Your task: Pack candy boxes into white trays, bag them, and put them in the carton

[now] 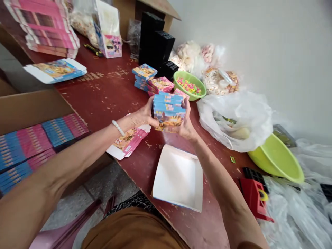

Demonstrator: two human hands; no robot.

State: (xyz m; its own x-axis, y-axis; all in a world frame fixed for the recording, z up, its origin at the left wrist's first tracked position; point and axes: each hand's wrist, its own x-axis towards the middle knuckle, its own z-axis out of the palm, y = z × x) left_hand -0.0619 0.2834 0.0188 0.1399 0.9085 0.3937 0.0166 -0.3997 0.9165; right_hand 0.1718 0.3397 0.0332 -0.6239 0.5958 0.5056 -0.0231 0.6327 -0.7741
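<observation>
Table (109, 95); bowl (195, 97) of colourful pieces (189, 86); left hand (142, 116), right hand (185, 127) gripping blue boxes (169, 111)

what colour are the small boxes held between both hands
The held boxes are mostly blue with golden-orange artwork, seen in the head view.

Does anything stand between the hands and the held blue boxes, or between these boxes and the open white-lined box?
Nothing visible does: the left hand and right hand hold the stack of blue boxes, and no object shows between it and the open white-lined box. The flat pink carton lies left of that path.
</observation>
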